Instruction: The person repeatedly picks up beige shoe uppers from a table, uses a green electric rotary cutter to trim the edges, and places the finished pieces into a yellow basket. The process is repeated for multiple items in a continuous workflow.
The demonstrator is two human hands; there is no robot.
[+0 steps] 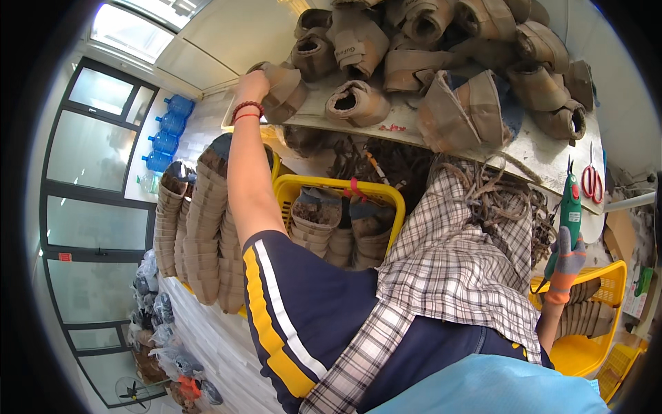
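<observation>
At the left end of the worktable (400, 127), my bare left hand (254, 87) is closed on the edge of a brown, fleece-lined shoe upper (285, 93); its fingertips are partly hidden. My right hand (569, 261), in a grey and orange glove, grips a green handheld electric tool (569, 207) with a thin dark pointed tip. The tool stands upright by the table's right end. Beside it on the table lie red-handled scissors (592, 181). A single rolled upper (356, 103) sits near the front edge, and a larger folded piece (462, 110) is right of it.
More uppers (420, 24) are heaped at the back. Grey-brown trimmed strips (507, 196) hang over my checked apron (441, 276). A yellow basket (338, 183) under the table holds stacked uppers; tall stacks (202, 228) stand to its left. Another yellow basket (593, 345) is at my right.
</observation>
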